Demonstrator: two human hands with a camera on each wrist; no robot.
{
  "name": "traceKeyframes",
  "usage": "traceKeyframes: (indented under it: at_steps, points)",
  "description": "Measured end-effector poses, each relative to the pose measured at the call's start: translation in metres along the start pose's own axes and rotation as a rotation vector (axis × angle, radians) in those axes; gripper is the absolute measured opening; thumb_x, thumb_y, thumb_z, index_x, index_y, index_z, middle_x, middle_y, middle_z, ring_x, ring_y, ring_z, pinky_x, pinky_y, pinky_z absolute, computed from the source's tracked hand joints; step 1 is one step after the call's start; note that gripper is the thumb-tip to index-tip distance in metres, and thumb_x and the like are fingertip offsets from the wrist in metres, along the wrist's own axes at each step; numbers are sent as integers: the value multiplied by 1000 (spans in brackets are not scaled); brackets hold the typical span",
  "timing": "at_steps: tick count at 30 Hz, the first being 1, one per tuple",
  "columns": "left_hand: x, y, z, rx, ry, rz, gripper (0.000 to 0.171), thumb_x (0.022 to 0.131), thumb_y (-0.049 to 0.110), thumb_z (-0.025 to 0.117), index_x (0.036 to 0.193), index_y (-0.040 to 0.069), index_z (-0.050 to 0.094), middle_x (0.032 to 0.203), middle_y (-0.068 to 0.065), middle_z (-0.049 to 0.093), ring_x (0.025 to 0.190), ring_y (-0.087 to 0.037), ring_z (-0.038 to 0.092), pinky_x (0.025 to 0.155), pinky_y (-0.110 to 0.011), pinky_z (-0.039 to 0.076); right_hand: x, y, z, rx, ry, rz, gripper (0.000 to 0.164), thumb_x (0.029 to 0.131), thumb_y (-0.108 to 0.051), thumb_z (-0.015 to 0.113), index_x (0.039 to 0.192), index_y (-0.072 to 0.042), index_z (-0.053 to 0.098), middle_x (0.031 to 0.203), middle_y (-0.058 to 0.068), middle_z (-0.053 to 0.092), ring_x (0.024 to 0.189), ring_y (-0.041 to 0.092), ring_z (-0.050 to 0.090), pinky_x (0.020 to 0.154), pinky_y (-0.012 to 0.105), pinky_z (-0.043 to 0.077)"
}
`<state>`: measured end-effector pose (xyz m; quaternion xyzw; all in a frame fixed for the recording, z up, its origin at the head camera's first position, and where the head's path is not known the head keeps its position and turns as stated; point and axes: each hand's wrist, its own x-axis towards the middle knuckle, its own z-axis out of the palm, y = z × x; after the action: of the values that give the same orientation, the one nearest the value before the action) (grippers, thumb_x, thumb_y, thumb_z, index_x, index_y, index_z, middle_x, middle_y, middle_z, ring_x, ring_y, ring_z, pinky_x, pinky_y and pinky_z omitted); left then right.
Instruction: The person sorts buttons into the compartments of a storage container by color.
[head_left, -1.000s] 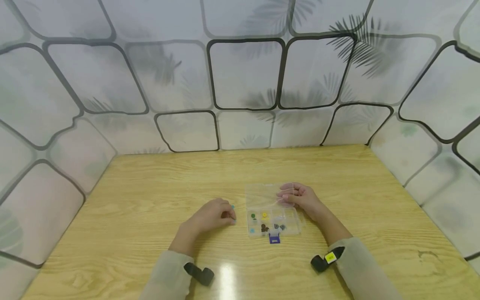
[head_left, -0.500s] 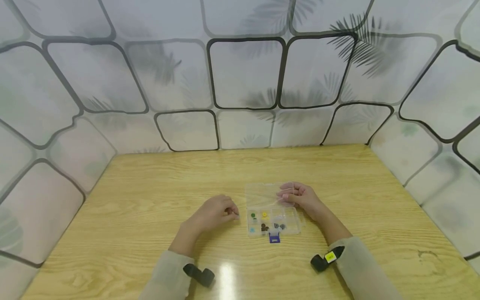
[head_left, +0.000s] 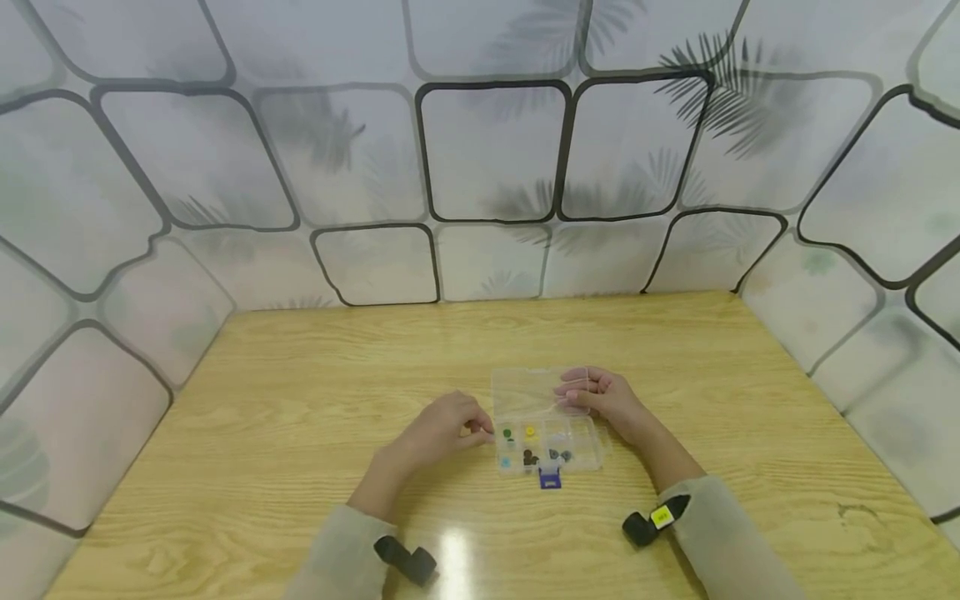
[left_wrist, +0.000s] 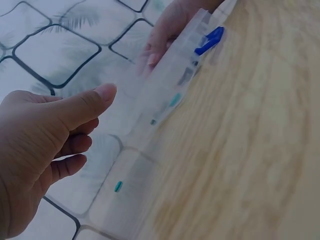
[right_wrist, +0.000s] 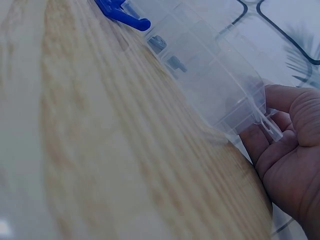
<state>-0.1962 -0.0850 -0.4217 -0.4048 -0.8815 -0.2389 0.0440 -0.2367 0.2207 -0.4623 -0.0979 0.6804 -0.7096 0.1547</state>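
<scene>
A clear plastic compartment box (head_left: 585,432) lies on the table, its transparent lid (head_left: 525,390) swung back. Inside are small button-like pieces: green (head_left: 507,433), yellow (head_left: 530,432), brown (head_left: 529,457), dark grey (head_left: 559,455) and light blue (head_left: 506,462). My right hand (head_left: 617,402) holds the open box at the lid's right edge, some fingers showing through the plastic. My left hand (head_left: 444,427) is at the box's left side, fingers bent and thumb extended; whether anything is between the fingertips is hidden. A teal piece (left_wrist: 118,186) lies outside the box, below the left hand in its wrist view.
A blue latch (head_left: 550,478) sticks out from the box's front edge. The wooden table (head_left: 315,358) is bounded by patterned fabric walls (head_left: 487,150) at the back and both sides. Dark wrist cameras (head_left: 405,560) are strapped over both sleeves.
My left hand has moved right, up to the box's left edge. Teal bits seen beside it earlier no longer show in the head view. My right hand and the box have stayed put.
</scene>
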Motion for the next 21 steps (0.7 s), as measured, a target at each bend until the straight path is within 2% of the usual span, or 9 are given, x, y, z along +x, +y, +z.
traceKeyframes:
  at_steps: [4, 7, 15, 21]
  points:
    - [3, 3, 5, 50, 39, 92, 12, 86, 25, 69, 89, 13, 69, 81, 7, 62, 78, -7, 54, 72, -19, 47, 0, 0, 0, 1, 1, 5, 49, 89, -8, 65, 127, 12, 42, 102, 4, 70, 92, 17, 69, 83, 30, 53]
    - [5, 4, 8, 74, 65, 123, 12, 85, 24, 70, 88, 13, 68, 81, 6, 62, 78, -7, 54, 73, -19, 47, 0, 0, 1, -4, 2, 6, 48, 89, -8, 65, 126, 12, 42, 102, 3, 70, 92, 17, 69, 83, 30, 53]
    - [6, 10, 11, 84, 25, 131, 14, 87, 24, 68, 94, 12, 68, 86, 5, 64, 81, -8, 55, 76, -20, 46, 0, -1, 2, -1, -3, -7, 48, 89, -6, 65, 126, 13, 41, 101, 2, 70, 92, 18, 69, 82, 30, 53]
    - [5, 9, 11, 40, 18, 56, 18, 88, 29, 66, 96, 14, 69, 85, 7, 63, 80, -7, 53, 74, -21, 46, -1, 0, 1, -2, -8, -8, 48, 90, -7, 64, 127, 13, 41, 101, 2, 70, 91, 17, 69, 83, 30, 53]
